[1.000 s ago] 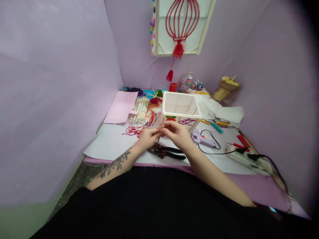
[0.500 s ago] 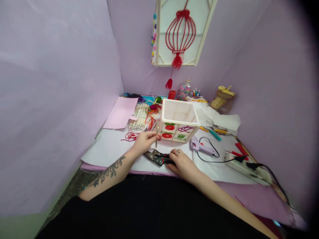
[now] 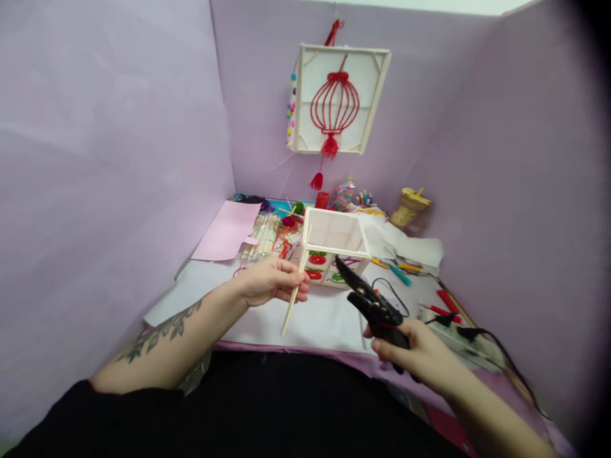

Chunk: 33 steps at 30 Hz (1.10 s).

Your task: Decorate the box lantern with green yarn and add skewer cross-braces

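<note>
My left hand point(image 3: 279, 280) pinches a thin wooden stick point(image 3: 291, 306), which slants down toward me in front of the lantern box. In my right hand point(image 3: 410, 350) is a pair of pruning shears point(image 3: 370, 302) with black handles, raised over the table's right half. Their dark blades stand apart, pointing up and left, with nothing between them. Between and behind my hands sits a white box-shaped lantern frame point(image 3: 337, 245), its top uncovered. Red, green and purple yarn designs decorate its front side.
A finished lantern point(image 3: 337, 108) with a red tassel hangs above the table. Bundled sticks point(image 3: 262, 235) and pink paper point(image 3: 228, 232) lie left. At right are a power strip point(image 3: 477, 346), a teal tool point(image 3: 400, 275), crumpled white paper point(image 3: 415, 245) and a yellow cup point(image 3: 409, 207).
My right hand has lifted the pruning shears off the table and moved right; their blades are now apart. My left hand, still holding the stick, has shifted slightly, tilting it. The view has tipped upward.
</note>
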### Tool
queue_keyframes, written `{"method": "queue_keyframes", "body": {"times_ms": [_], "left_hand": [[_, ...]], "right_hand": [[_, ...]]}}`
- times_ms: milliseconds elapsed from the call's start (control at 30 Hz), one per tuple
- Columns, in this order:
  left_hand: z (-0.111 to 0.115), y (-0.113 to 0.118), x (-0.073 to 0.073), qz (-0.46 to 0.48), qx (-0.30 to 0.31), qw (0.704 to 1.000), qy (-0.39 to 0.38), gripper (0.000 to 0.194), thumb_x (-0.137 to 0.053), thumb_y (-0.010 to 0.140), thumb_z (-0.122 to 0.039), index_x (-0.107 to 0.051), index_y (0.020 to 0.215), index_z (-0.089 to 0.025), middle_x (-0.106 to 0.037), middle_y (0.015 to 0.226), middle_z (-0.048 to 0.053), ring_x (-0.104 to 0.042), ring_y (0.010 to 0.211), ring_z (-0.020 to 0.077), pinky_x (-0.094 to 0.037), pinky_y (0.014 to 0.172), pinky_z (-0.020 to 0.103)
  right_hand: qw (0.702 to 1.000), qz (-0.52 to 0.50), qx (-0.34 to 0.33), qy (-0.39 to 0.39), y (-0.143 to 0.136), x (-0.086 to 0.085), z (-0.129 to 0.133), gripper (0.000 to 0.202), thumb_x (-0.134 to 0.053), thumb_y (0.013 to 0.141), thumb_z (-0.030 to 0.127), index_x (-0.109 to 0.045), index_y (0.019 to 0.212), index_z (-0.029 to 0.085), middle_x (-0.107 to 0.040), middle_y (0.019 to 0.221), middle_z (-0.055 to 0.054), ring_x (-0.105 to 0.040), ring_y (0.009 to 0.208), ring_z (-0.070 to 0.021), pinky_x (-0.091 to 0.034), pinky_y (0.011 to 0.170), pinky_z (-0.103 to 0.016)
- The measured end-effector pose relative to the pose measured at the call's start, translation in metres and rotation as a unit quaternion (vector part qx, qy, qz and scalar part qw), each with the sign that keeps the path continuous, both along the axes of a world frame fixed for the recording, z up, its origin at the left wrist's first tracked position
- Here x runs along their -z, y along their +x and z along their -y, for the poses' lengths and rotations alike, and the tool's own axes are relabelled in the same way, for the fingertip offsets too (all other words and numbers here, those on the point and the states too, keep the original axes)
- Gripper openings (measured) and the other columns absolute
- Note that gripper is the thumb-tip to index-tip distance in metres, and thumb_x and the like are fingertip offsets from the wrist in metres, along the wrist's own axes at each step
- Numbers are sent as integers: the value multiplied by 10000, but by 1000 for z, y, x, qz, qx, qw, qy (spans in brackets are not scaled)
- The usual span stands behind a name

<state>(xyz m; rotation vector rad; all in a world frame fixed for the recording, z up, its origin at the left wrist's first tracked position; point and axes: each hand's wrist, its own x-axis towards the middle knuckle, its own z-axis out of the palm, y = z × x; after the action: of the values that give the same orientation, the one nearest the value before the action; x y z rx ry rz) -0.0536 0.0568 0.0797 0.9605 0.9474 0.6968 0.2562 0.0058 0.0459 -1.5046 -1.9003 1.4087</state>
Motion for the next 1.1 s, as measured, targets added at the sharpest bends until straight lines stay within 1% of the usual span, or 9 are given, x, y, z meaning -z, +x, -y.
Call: {"method": "queue_keyframes", "body": {"times_ms": [67, 133, 233, 300, 400, 533, 733, 833, 1100], "left_hand": [[6, 7, -2, 4, 29, 999, -28, 431, -945, 542, -411, -717, 759, -116, -732, 717, 44, -709, 620, 140, -562, 623, 243], [11, 11, -4, 5, 51, 998, -49, 459, -952, 508, -427, -729, 765, -118, -735, 712, 44, -715, 623, 147, -563, 625, 245], [16, 16, -5, 0, 72, 995, -67, 443, -942, 527, -426, -738, 770, -117, -741, 709, 46, -715, 613, 146, -561, 627, 246], [18, 18, -5, -3, 80, 994, -73, 427, -936, 540, -423, -739, 769, -121, -744, 709, 44, -716, 610, 144, -557, 621, 242], [19, 21, -4, -7, 91, 993, -80, 425, -937, 531, -426, -741, 763, -129, -742, 697, 33, -716, 605, 143, -551, 606, 233], [19, 22, -4, -19, 103, 990, -89, 412, -937, 524, -412, -744, 752, -129, -742, 687, 30, -718, 600, 141, -545, 590, 219], [21, 23, -1, -28, 111, 988, -101, 377, -925, 525, -375, -739, 741, -130, -742, 678, 30, -714, 588, 132, -536, 564, 203], [21, 23, 0, -29, 113, 988, -105, 368, -917, 533, -370, -737, 747, -131, -743, 683, 27, -713, 589, 128, -541, 574, 204], [21, 23, 2, -32, 114, 987, -108, 334, -907, 553, -351, -738, 742, -134, -742, 678, 24, -704, 578, 122, -546, 589, 214]], "right_hand": [[999, 26, -27, 10, 1, -16, -6, 366, -664, 752, 505, -663, 862, 156, -604, 678, -26, -536, 590, -162, -441, 534, -275], [997, 35, -65, 28, 4, -28, -11, 321, -639, 780, 478, -656, 861, 168, -646, 807, -56, -593, 719, -198, -495, 635, -303], [991, 71, -104, 44, 11, -40, -15, 322, -598, 820, 462, -666, 944, 173, -679, 966, -88, -626, 895, -249, -509, 789, -352], [986, 103, -119, 49, 15, -44, -15, 338, -585, 831, 458, -668, 992, 173, -683, 1010, -95, -622, 941, -263, -494, 837, -372], [980, 137, -133, 53, 18, -48, -14, 335, -570, 829, 452, -668, 985, 171, -676, 978, -91, -616, 906, -259, -483, 814, -369], [976, 152, -142, 57, 18, -51, -14, 330, -559, 823, 450, -660, 974, 175, -654, 940, -77, -601, 860, -244, -465, 771, -349], [971, 175, -151, 63, 17, -51, -15, 333, -550, 821, 454, -645, 968, 171, -645, 956, -89, -589, 883, -255, -446, 777, -358], [969, 184, -155, 62, 17, -52, -15, 354, -542, 827, 480, -637, 967, 169, -649, 961, -96, -585, 881, -261, -442, 767, -366], [968, 189, -159, 53, 16, -54, -16, 339, -550, 824, 465, -650, 977, 180, -648, 948, -86, -582, 877, -257, -440, 770, -367]]}}
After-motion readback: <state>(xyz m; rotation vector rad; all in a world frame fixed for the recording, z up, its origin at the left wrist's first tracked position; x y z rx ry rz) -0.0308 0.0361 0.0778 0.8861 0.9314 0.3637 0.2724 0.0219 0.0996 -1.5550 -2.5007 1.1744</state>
